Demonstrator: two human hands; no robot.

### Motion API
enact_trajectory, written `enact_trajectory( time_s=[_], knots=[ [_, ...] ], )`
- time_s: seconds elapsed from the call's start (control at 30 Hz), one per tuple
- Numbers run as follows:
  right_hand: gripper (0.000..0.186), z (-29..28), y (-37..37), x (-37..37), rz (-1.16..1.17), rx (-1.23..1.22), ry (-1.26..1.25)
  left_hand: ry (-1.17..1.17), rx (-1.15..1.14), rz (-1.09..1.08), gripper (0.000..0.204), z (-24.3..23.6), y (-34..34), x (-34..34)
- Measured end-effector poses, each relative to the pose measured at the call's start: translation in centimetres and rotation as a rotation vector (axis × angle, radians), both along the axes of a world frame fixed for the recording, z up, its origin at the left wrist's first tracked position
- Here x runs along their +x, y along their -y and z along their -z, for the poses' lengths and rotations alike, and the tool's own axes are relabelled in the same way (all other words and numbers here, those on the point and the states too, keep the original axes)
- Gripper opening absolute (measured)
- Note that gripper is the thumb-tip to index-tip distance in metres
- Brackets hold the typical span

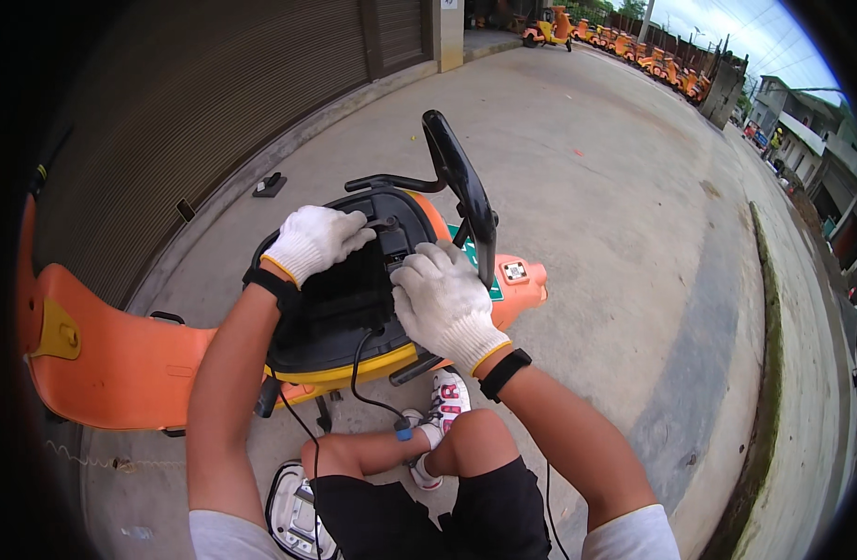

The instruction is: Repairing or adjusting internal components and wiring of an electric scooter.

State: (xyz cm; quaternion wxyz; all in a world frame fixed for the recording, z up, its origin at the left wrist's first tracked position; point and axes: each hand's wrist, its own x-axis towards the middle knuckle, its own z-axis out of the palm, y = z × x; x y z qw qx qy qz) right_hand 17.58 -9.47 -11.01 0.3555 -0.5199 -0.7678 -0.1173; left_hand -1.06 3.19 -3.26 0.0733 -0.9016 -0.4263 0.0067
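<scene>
An orange scooter (pixel 120 359) stands in front of me with its seat (pixel 461 187) flipped up, showing a black under-seat compartment (pixel 340 303). My left hand (pixel 315 241), in a white knit glove, rests on the compartment's upper left edge with fingers curled over a black part. In a matching glove, my right hand (pixel 442 299) presses on the compartment's right side beside the raised seat. A black cable (pixel 358 369) hangs down from the compartment toward my knee. Whether either hand grips something small is hidden by the gloves.
A ribbed metal shutter (pixel 214 84) runs along the left, above a raised kerb. A small dark object (pixel 270 184) lies on the concrete by the kerb. A row of orange scooters (pixel 634 51) is parked far ahead. A grassy gutter (pixel 769 327) borders the right.
</scene>
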Motion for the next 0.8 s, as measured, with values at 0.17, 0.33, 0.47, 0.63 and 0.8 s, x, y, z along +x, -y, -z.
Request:
enact_trajectory(
  time_s=[0.17, 0.33, 0.47, 0.63, 0.8],
  knots=[
    [0.019, -0.4, 0.3, -0.6, -0.015, -0.013, -0.042, 0.165, 0.044, -0.002, 0.033, 1.8, -3.1, -3.2],
    [0.019, -0.1, 0.1, -0.2, -0.044, -0.014, -0.092, 0.098, 0.055, -0.048, 0.038, -0.5, -1.1, 0.6],
    [0.014, 0.0, 0.0, -0.3, -0.025, 0.051, -0.117, 0.265, -0.01, -0.114, 0.046, -2.2, 1.4, 2.5],
    [0.016, 0.0, 0.1, -0.3, -0.032, 0.027, -0.119, 0.438, -0.165, -0.246, 0.047, -2.0, 4.1, 2.5],
    [0.018, 0.4, -0.1, -0.1, -0.035, 0.029, -0.112, 0.675, -0.513, -0.437, 0.036, -1.7, 6.0, 1.6]
  ],
)
